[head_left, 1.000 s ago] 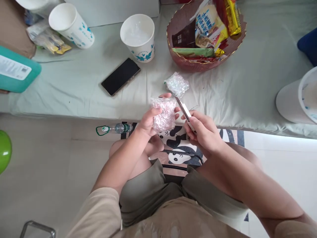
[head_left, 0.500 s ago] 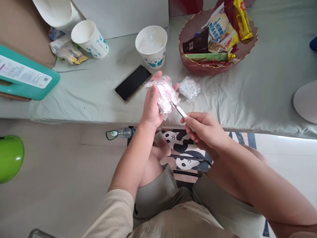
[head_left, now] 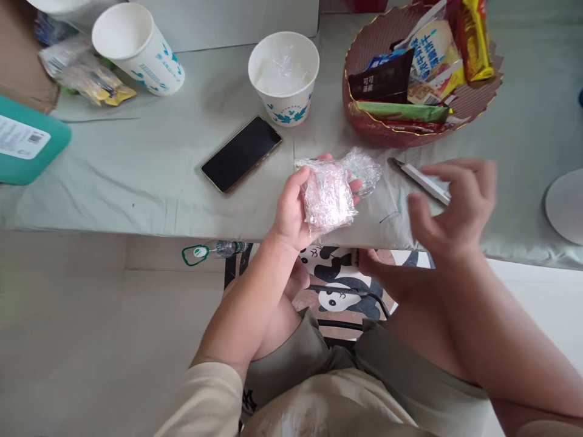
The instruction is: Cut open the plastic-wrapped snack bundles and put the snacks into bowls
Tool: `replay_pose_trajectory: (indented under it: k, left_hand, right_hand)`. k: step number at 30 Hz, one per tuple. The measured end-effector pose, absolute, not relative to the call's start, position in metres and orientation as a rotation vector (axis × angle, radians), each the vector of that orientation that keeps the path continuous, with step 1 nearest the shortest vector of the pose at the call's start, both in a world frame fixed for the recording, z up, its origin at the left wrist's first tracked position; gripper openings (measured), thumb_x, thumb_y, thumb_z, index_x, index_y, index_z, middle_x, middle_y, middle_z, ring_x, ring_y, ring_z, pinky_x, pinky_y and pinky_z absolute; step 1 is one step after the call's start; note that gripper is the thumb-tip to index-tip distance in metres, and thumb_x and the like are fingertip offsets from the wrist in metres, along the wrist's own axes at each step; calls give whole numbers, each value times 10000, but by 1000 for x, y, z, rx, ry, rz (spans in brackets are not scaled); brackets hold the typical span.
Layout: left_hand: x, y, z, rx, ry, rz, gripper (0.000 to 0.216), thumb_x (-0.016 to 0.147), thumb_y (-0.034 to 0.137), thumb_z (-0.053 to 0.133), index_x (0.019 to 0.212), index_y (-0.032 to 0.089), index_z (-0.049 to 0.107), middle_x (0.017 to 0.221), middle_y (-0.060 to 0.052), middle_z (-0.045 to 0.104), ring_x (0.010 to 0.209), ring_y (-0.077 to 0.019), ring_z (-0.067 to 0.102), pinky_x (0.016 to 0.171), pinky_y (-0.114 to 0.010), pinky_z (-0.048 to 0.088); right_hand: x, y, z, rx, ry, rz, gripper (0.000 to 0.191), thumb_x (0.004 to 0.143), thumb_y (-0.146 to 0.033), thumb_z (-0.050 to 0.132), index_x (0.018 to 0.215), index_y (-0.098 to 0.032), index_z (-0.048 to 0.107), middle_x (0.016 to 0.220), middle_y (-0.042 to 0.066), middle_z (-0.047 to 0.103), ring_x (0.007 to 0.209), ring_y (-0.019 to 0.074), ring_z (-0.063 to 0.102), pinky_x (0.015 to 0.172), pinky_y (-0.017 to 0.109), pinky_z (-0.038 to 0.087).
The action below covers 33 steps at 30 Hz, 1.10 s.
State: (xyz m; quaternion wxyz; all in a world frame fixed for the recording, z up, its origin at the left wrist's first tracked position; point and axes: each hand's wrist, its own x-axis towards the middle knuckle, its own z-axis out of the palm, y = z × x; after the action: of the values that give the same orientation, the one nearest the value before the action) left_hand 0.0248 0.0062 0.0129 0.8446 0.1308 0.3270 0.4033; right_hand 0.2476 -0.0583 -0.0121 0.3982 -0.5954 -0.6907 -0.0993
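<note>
My left hand (head_left: 294, 209) is closed around a plastic-wrapped bundle (head_left: 330, 200), shiny and pinkish, held over the table's front edge. Behind its fingers lies a crumpled ball of clear plastic wrap (head_left: 364, 170) on the cloth. My right hand (head_left: 460, 209), slightly blurred, has thumb and fingers spread apart with nothing gripped. Just beside those fingers, a white-handled craft knife (head_left: 421, 181) rests on the cloth, its near end partly hidden by the hand.
A black phone (head_left: 241, 153) lies left of the bundle. Behind it stand a paper cup (head_left: 289, 112) with clear plastic inside and another cup (head_left: 159, 67). A reddish basket (head_left: 378, 130) holds snacks. The teal container (head_left: 50, 136) is at left, a white round object (head_left: 567, 206) at right.
My right hand has moved right, away from the bundle, and let go of the craft knife, which now lies on the cloth. My left hand still holds the bundle.
</note>
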Motion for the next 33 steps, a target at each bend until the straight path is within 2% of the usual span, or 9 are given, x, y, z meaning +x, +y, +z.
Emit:
replay_pose_trajectory:
  k: [4,7,11,17,20,23,26,30,33]
  left_hand:
    - [35,-2,12,269,682,721,418,1072,510,441,1386,287,602,1250,-66,760,1347,-364,678,1050,-568,601]
    - [32,-7,13,291,687,669,419,1077,500,447,1411,290,589,1312,-69,748,1356,-359,672,1061,-564,602]
    - [25,-9,5,401,665,559,421,1060,526,482,1379,287,618,1302,-71,760,1295,-367,707,1044,-581,613]
    - [19,-11,-14,613,578,305,498,952,642,650,1276,266,685,1032,-77,796,824,-278,804,773,-452,678]
    - [20,-10,-13,658,579,206,488,895,642,729,1130,215,726,942,-94,777,670,-242,771,634,-384,653]
    - [26,-9,-9,645,664,182,560,914,710,650,1131,201,734,956,-120,782,686,-267,785,625,-394,661]
    - [34,-9,-10,606,743,281,607,967,724,542,1253,218,716,1022,-136,796,866,-335,819,753,-466,687]
    - [41,-11,-14,596,716,450,522,979,670,582,1246,245,726,1097,-125,810,1151,-384,773,951,-523,652]
    - [37,-10,-14,637,727,441,461,973,611,638,1242,245,718,1021,-104,813,980,-335,816,857,-463,670]
  right_hand:
    - [215,-65,-3,-1086,-2028,165,260,948,-332,720,1191,-254,669,964,64,720,941,240,725,801,377,603]
    - [206,-70,0,-1128,-1971,366,133,967,-151,686,1060,-246,692,905,25,740,864,171,737,778,296,592]
    - [211,-74,2,-1221,-1850,413,124,950,-119,646,904,-230,678,838,3,725,753,134,699,695,267,548]
    - [222,-72,13,-1509,-1025,714,117,890,-166,571,820,-259,556,539,-56,538,465,125,473,509,294,377]
    - [227,-66,12,-1453,-626,933,116,894,-209,557,807,-269,508,553,-40,557,482,140,529,506,294,374]
    - [230,-63,7,-1357,-497,907,90,898,-263,557,861,-269,475,715,-14,656,639,156,667,586,288,448]
    - [229,-65,5,-1346,-616,816,178,886,-321,628,959,-281,470,869,-11,691,771,153,704,648,281,481]
    - [222,-75,11,-1468,-1054,1057,275,838,-413,769,914,-243,567,769,0,652,698,156,643,611,297,472]
    - [220,-78,15,-1510,-1180,1049,317,871,-451,771,775,-232,563,702,5,628,642,147,602,591,304,458]
